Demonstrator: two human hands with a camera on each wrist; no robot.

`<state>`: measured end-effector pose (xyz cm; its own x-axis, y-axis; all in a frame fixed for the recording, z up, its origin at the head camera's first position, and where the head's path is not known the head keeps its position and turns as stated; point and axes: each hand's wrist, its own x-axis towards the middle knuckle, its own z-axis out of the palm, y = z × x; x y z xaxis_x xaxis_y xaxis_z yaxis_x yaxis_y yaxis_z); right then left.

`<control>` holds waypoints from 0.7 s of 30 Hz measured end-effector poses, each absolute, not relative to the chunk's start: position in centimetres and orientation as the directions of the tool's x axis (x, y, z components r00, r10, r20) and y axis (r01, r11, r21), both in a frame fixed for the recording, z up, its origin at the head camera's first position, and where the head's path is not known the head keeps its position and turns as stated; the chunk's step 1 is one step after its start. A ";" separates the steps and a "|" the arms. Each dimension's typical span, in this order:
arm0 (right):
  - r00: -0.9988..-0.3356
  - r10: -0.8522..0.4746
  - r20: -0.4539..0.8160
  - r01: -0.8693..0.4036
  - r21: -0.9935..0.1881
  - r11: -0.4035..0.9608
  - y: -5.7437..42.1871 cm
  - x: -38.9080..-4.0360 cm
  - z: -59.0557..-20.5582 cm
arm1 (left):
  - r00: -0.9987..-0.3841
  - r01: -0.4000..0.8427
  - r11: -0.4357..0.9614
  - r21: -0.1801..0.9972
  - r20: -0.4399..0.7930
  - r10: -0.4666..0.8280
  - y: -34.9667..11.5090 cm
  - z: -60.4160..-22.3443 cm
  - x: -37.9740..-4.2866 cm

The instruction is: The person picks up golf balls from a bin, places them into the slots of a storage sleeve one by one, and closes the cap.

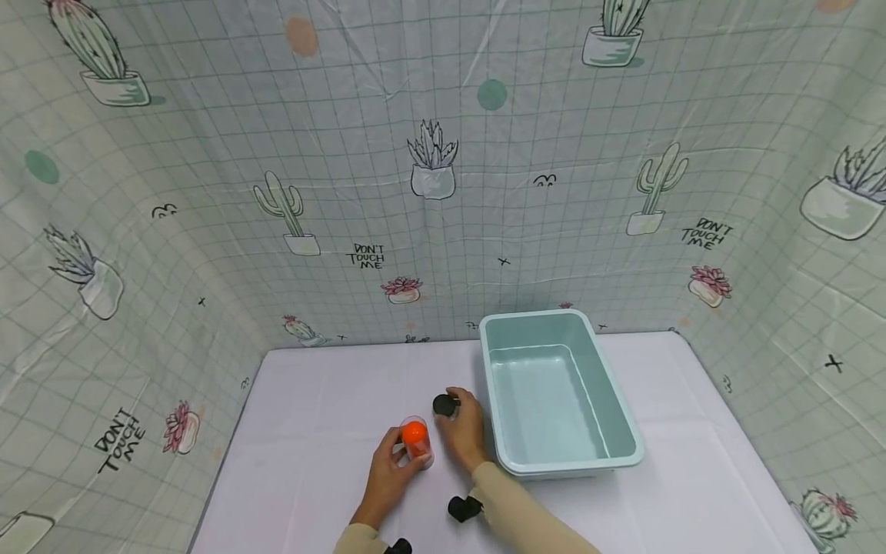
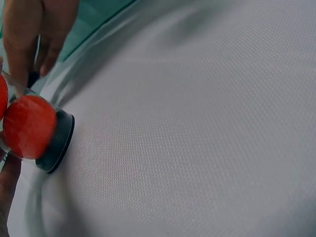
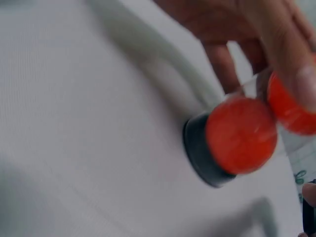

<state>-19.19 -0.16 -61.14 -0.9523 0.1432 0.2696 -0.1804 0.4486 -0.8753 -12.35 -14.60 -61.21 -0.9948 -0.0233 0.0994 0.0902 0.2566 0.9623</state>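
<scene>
My left hand [image 1: 386, 475] grips a clear tube [image 1: 428, 455] that stands on the white table, its fingers and thumb round the sides. An orange ball [image 1: 414, 432] shows at the tube's top. Both wrist views show red-orange balls [image 3: 242, 135] stacked inside, above a black base [image 3: 201, 150]. Just to the right, apart from the tube, my right hand [image 1: 467, 432] pinches a round black lid [image 1: 444, 405]. Only part of that lid [image 3: 309, 212] shows at the right wrist view's edge. The right hand [image 2: 42, 24] also appears at the left wrist view's upper left.
A pale blue-green rectangular bin [image 1: 493, 400] stands right of my right hand, with nothing visible inside. Behind and beside the white table [image 1: 311, 431] hangs a cloth [image 1: 346, 154] printed with cacti. Black wrist devices [image 1: 464, 508] sit at both sleeves.
</scene>
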 end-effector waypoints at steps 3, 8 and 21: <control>-0.958 0.144 0.249 -0.173 -0.899 0.402 -0.2 -18.8 -60.1 | -0.994 0.102 0.250 0.963 0.110 -0.016 -14.4 -60.2 -12.1; -0.965 0.124 0.230 -0.177 -0.925 0.337 -0.5 -18.1 -58.3 | -0.993 0.111 0.246 0.963 0.119 -0.015 -14.2 -58.4 -11.5; -0.966 -0.032 0.258 -0.259 -0.944 0.203 0.0 -15.1 -53.9 | -0.993 0.115 0.229 0.967 0.118 0.001 -13.8 -58.0 -11.8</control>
<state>-15.09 0.00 -53.91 -0.9655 -0.0320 0.2583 -0.2593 0.2029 -0.9442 -11.76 -13.80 -58.02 -0.9930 0.0013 0.1177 0.1149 0.2294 0.9665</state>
